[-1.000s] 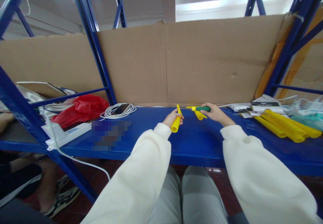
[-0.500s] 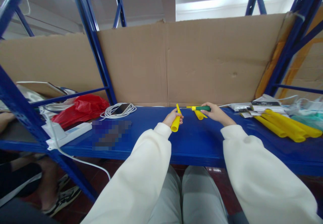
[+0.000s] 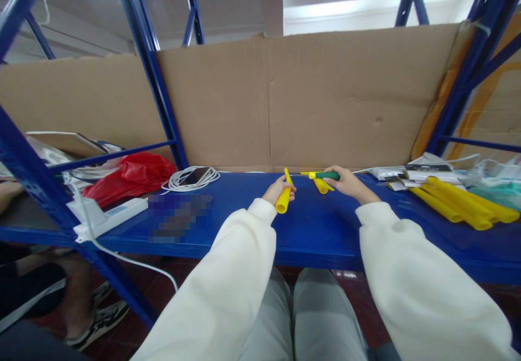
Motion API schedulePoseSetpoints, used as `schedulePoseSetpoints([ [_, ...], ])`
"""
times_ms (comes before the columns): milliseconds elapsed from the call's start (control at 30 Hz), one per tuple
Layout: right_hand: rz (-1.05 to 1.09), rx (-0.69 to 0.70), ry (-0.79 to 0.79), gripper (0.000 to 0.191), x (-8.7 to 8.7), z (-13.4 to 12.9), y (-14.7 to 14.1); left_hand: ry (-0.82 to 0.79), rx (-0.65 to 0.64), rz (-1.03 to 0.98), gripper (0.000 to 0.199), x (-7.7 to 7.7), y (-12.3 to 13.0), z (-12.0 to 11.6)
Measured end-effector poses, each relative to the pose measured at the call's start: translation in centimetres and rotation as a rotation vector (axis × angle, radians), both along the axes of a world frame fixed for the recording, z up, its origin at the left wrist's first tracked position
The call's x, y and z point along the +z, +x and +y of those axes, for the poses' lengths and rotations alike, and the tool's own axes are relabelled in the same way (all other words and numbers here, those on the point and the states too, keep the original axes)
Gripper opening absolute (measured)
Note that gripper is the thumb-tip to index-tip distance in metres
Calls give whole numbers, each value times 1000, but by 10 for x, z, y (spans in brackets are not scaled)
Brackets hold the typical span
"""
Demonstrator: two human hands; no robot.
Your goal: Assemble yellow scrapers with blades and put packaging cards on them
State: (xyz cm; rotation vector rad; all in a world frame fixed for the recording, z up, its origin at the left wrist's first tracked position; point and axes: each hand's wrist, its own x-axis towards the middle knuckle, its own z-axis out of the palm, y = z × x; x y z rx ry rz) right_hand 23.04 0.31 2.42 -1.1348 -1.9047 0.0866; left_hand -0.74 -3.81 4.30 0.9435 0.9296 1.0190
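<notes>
My left hand point(image 3: 278, 189) is closed around a yellow tube point(image 3: 282, 202), whose open round end faces me and whose thin pointed part sticks up above my fingers. To its right, my right hand point(image 3: 344, 179) grips a screwdriver point(image 3: 326, 175) with a green handle and a yellow collar. The tool lies almost level and points left towards the tube; its thin shaft is hard to make out. Just below the handle is another yellow tube piece point(image 3: 321, 187), resting on the blue shelf point(image 3: 317, 225); I cannot tell whether the screwdriver touches it.
Several yellow tubes point(image 3: 468, 209) lie at right, beside white packets point(image 3: 427, 170). At left are a coiled white cable point(image 3: 211, 175) over a dark phone, a red bag point(image 3: 134, 173) and a white power strip point(image 3: 126, 211). Cardboard point(image 3: 325, 100) walls the back. Another person's leg point(image 3: 77, 290) shows lower left.
</notes>
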Motion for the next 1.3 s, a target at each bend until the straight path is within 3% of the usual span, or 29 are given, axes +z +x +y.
schedulePoseSetpoints([
  [633,44,-3,-33,16,-1,1,1,29,-26,22,70,-1,-1,1],
  [933,422,-52,-215,42,-7,6,-6,58,-31,119,74,-4,-2,4],
  [1033,485,-32,-211,42,-10,6,-9,55,-17,111,74,-5,-2,4],
  [1200,616,72,-417,36,-4,-1,-18,44,6,92,74,-5,-4,6],
  [1300,713,118,-405,39,0,-3,-20,49,-14,90,76,-5,-4,6],
])
